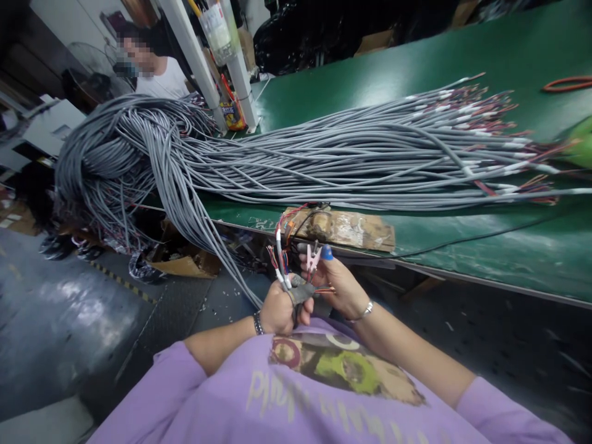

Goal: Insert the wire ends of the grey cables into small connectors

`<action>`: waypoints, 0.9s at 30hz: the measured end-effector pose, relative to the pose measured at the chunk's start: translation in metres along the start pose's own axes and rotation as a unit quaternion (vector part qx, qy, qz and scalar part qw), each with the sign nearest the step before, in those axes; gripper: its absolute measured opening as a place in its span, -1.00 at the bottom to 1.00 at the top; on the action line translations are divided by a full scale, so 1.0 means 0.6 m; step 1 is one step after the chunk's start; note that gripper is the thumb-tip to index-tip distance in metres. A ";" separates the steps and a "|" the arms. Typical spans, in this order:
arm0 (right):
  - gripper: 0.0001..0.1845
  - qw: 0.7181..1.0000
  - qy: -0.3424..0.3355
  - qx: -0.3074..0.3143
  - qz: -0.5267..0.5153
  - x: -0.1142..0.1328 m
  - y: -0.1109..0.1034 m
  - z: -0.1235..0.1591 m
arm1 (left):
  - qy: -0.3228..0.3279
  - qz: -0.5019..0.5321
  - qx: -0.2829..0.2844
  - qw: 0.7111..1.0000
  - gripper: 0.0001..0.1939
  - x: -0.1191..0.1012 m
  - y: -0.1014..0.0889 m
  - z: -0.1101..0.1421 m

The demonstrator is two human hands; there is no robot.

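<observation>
My left hand (278,309) is closed around the ends of several grey cables (234,270), their thin coloured wires (274,258) fanning out above the fist. A dark grey wrapping shows about its thumb and finger. Close beside it, my right hand (342,285) pinches a small pale pink spring clip (313,258), and a blue cover (327,252) sits on one fingertip. Short orange-red wire ends (326,289) stick out between the two hands. Some of the right fingers are hidden behind the clip.
A long bundle of grey cables (324,160) lies across the green table (485,253) and hangs off its left end. A worn wooden block (365,231) sits at the near edge. Behind are a white post (192,52) and a person in a white shirt (166,80).
</observation>
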State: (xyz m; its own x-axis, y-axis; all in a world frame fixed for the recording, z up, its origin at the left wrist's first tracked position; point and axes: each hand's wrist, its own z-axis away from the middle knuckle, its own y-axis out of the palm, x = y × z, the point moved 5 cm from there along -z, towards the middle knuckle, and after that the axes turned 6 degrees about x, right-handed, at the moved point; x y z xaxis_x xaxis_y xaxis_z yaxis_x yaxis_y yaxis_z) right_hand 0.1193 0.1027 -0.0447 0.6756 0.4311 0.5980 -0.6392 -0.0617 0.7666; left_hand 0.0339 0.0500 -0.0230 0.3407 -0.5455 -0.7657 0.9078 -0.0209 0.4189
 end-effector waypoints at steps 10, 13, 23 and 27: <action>-0.77 0.997 -0.007 0.012 -0.078 0.000 -0.001 -0.009 | -0.003 -0.009 -0.011 1.000 -0.46 0.004 -0.001 0.002; -0.75 0.997 -0.004 0.018 -0.074 0.000 0.001 -0.009 | -0.002 -0.016 -0.017 1.000 -0.46 0.004 -0.002 0.003; -0.55 0.996 0.056 0.023 -0.072 -0.011 0.000 -0.001 | 0.004 -0.012 0.007 1.000 -0.44 0.007 -0.006 0.006; -0.50 0.997 0.059 0.048 -0.035 -0.008 -0.003 0.001 | 0.002 -0.015 0.008 1.000 -0.40 0.008 -0.009 0.009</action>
State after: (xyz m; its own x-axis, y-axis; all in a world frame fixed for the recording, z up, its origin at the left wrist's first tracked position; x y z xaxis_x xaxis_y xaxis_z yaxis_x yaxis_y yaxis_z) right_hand 0.1177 0.1003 -0.0490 0.6663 0.5391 0.5152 -0.5503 -0.1107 0.8276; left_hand 0.0294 0.0430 -0.0266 0.3152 -0.5413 -0.7795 0.9134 -0.0499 0.4040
